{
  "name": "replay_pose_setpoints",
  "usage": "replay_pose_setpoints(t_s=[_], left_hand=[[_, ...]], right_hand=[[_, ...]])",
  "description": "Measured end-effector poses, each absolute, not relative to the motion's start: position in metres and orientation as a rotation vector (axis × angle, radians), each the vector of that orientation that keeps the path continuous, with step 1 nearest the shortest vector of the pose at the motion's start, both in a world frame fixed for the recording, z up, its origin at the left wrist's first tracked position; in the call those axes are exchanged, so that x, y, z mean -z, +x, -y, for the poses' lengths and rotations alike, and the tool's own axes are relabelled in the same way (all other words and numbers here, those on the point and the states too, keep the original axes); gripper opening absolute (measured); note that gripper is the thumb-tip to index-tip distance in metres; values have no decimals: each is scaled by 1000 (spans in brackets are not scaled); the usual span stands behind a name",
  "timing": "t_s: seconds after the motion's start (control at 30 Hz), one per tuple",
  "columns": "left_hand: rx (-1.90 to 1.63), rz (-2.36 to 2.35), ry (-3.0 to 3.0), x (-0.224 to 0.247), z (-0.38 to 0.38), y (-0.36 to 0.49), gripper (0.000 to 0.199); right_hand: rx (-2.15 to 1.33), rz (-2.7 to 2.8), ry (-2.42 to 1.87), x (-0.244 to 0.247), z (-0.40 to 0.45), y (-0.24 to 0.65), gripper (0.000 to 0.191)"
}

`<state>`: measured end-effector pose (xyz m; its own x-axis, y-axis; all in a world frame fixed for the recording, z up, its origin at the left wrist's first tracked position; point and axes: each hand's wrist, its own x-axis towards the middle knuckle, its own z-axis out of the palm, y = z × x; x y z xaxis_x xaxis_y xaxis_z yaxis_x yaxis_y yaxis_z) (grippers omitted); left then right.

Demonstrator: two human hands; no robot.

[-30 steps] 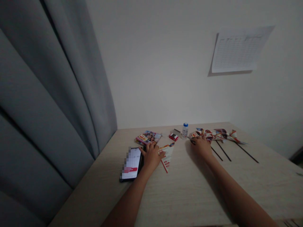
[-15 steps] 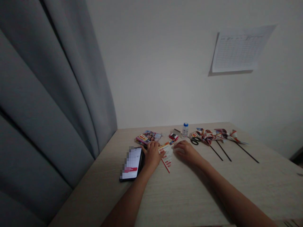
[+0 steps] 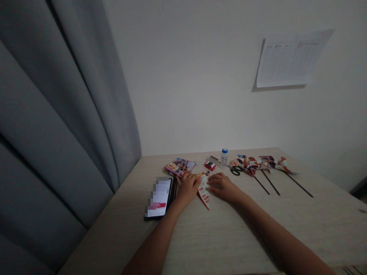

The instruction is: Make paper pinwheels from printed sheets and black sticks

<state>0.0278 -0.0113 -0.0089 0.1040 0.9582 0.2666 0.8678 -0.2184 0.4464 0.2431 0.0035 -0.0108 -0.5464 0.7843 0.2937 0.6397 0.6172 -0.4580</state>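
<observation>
We see the pointy paper [image 3: 204, 192] just below the middle of the frame, between our two hands. Its long way runs up and down, with the tip toward the bottom. Our left hand [image 3: 188, 188] lies on its left side and is nearest. Our right hand [image 3: 225, 188] has bent fingers by its right side. We cannot tell if either hand pinches it.

The folded paper [image 3: 204, 194] is white with red marks and a red edge. Grey covers the curtain [image 3: 65, 99]; the worktop [image 3: 200, 244] is pale beige with faint grain. The bottle [image 3: 224, 158] has a blue cap, the scissors [image 3: 235, 170] black handles, and the pinwheels [image 3: 252, 165] mix white, red and purple.
</observation>
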Motion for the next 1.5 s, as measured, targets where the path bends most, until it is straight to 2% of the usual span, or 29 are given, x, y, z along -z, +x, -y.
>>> replay_pose_setpoints(t_s=[0.27, 0.5, 0.57, 0.77, 0.97, 1.13, 1.5], left_hand=[[-502, -1747, 2271, 3, 19, 29, 53], [-559, -1723, 2304, 12, 19, 27, 38], [-576, -1713, 2303, 14, 19, 25, 35], [-563, -1701, 2354, 15, 19, 23, 39], [-546, -1708, 2379, 13, 21, 20, 51], [-455, -1749, 2387, 10, 19, 14, 40], [-379, -1737, 2446, 2, 23, 14, 40]], right_hand=[[-426, 2290, -1210, 5, 3, 235, 51], [-555, 2068, -1244, 22, -6, 232, 38], [-607, 2040, -1217, 27, -10, 234, 29], [-595, 2008, -1255, 28, -18, 243, 14], [-505, 2090, -1432, 13, -26, 260, 20], [-441, 2228, -1639, 5, -34, 274, 24], [-193, 2245, -1867, 6, -18, 267, 24]])
